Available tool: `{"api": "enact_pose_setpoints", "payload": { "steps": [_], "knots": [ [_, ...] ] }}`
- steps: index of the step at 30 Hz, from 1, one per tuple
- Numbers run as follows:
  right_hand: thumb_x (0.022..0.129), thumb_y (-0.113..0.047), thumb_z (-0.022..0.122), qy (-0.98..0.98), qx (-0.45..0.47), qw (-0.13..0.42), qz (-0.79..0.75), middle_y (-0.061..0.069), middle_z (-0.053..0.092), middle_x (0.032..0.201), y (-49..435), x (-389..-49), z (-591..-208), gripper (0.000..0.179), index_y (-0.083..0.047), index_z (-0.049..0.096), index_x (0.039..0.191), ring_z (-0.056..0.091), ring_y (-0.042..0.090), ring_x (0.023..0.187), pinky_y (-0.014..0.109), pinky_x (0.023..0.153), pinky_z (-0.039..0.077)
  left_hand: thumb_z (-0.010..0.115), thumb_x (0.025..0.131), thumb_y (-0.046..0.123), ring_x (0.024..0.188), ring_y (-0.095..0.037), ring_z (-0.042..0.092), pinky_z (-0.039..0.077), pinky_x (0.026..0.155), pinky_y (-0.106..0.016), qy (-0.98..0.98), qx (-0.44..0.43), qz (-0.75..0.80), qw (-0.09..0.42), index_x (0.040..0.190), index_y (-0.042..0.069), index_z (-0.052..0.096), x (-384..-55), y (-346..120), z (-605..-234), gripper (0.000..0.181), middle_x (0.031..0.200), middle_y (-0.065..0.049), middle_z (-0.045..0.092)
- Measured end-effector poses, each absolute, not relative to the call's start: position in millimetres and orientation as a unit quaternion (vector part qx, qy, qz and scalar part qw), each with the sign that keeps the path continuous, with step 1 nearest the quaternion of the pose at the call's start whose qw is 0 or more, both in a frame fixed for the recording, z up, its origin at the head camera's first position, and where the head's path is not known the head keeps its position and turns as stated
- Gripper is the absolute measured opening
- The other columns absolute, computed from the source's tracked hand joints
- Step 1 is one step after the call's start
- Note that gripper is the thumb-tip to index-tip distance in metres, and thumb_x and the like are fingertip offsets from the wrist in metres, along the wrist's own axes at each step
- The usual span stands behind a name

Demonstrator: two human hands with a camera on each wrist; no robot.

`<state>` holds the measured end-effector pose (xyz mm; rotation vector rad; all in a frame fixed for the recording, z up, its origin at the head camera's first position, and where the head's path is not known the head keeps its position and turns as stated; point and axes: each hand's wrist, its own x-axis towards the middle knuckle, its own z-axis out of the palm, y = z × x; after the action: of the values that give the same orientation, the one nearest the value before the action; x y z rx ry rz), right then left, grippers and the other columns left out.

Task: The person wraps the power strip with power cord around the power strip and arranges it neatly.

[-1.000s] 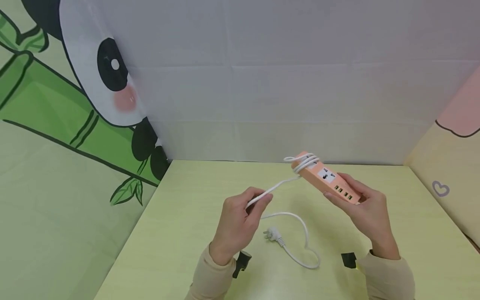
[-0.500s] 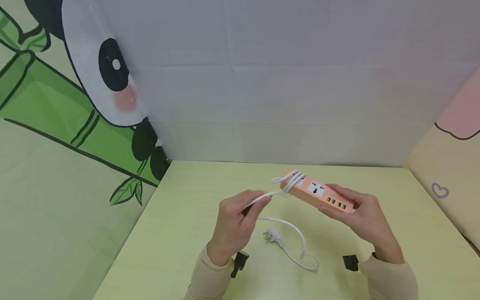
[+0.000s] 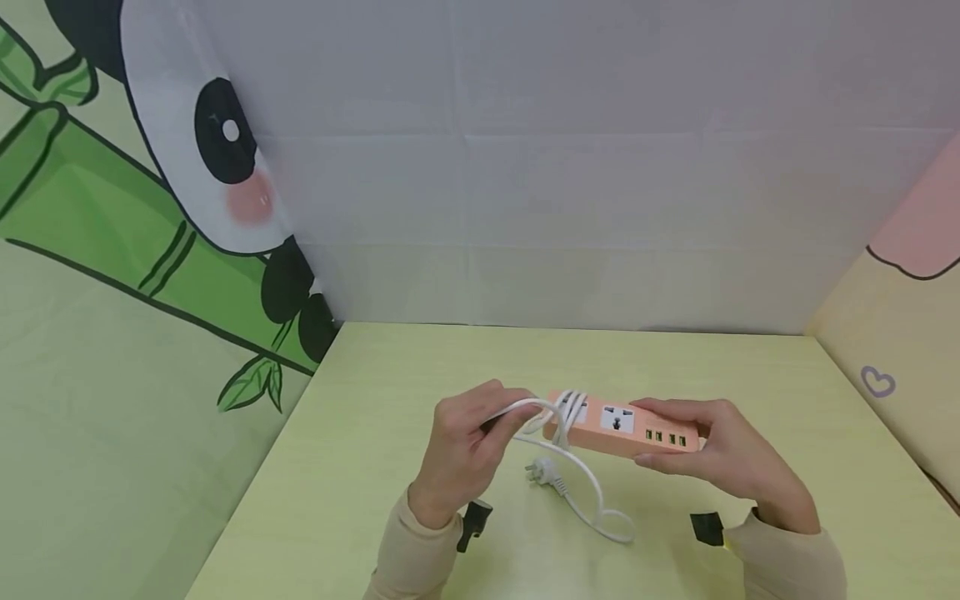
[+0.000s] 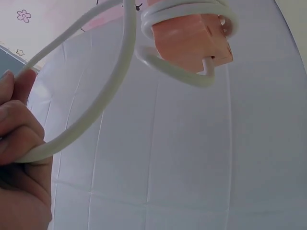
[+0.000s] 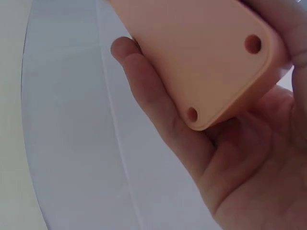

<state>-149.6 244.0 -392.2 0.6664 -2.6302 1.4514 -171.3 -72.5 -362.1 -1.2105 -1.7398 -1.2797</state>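
Jutting from right hand [image 3: 738, 450]: power strip [image 3: 618, 423]

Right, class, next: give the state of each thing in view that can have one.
Power strip: held up, socket face showing
Cable: partly wound round the strip, partly loose
Plug: unplugged, prongs bare
Uncovered socket: empty
USB ports: empty
Left grip: pinching the cable
Right grip: holding the strip's port end

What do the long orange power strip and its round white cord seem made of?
The long orange power strip looks like hard satin plastic: smooth, rounded moulding, soft sheen. The round white cord's sheath is likely flexible plastic or rubber, semi-matt, bending in smooth loops.
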Motion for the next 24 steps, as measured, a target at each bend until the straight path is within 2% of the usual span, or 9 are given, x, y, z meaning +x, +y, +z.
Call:
{"api": "enact_pose_setpoints", "payload": {
  "steps": [5,11,18,24],
  "knots": [
    [0.08,-0.013,0.087,-0.842,0.243,0.009,0.482,0.002,0.074,0.109,247.4,-148.6,-391.8,0.056,-0.014,0.067,0.133,0.066,0.009,0.081,0.027,0.063,0.057,0.066,0.098,0.014,0.058,-0.004,0.034,0.029,0.051,-0.012,-0.646,-0.48,-0.493,0.331,0.099,0.006,0.075,-171.8,-73.0,-361.1,0.012,0.065,0.003,0.051],
    [0.081,-0.011,0.086,-0.835,0.263,0.012,0.483,0.001,0.074,0.111,251.2,-146.6,-390.7,0.056,-0.01,0.066,0.134,0.066,0.01,0.084,0.027,0.066,0.057,0.068,0.097,0.016,0.056,-0.004,0.034,0.029,0.05,-0.012,-0.643,-0.471,-0.496,0.344,0.096,0.006,0.074,-172.4,-75.4,-360.4,0.012,0.062,0.004,0.045],
    [0.083,-0.005,0.083,-0.804,0.296,-0.037,0.514,0.003,0.076,0.109,253.8,-146.7,-393.0,0.055,-0.008,0.065,0.134,0.068,0.011,0.084,0.028,0.067,0.058,0.07,0.096,0.017,0.056,-0.003,0.034,0.029,0.05,-0.011,-0.637,-0.472,-0.5,0.347,0.094,0.007,0.074,-173.4,-77.4,-360.7,0.011,0.061,0.004,0.044],
    [0.082,0.007,0.077,-0.733,0.411,-0.09,0.534,0.01,0.072,0.117,253.3,-153.3,-398.1,0.055,-0.001,0.062,0.135,0.067,0.018,0.087,0.031,0.065,0.058,0.07,0.097,0.022,0.055,-0.002,0.034,0.028,0.049,-0.01,-0.632,-0.477,-0.504,0.345,0.091,0.008,0.074,-176.0,-79.3,-361.7,0.016,0.06,0.004,0.045]
  ]
}}
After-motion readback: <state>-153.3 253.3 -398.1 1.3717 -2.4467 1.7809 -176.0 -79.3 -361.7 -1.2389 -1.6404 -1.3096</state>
